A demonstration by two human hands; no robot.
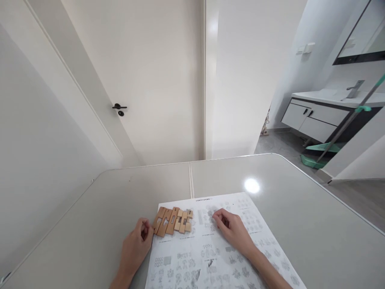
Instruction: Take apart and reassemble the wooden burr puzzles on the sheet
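A cluster of flat wooden puzzle pieces [166, 223] lies on the left part of a large printed sheet [177, 277]. The darker reddish-brown pieces form the left side. Lighter tan pieces [182, 225] sit against their right side, and small handwritten numbers show on some of them. My left hand [136, 245] rests at the left edge of the cluster with its fingers curled in; whether it touches the nearest piece I cannot tell. Over the printed drawings to the right, my right hand [233, 229] rests with fingers loosely closed. Nothing shows in either hand.
The sheet lies on a pale glossy table [105, 208] with a seam down its middle. A white door [156, 80] with a black handle [119, 107] stands beyond. At the right are a sink cabinet [315, 116] and a green dustpan [314, 161].
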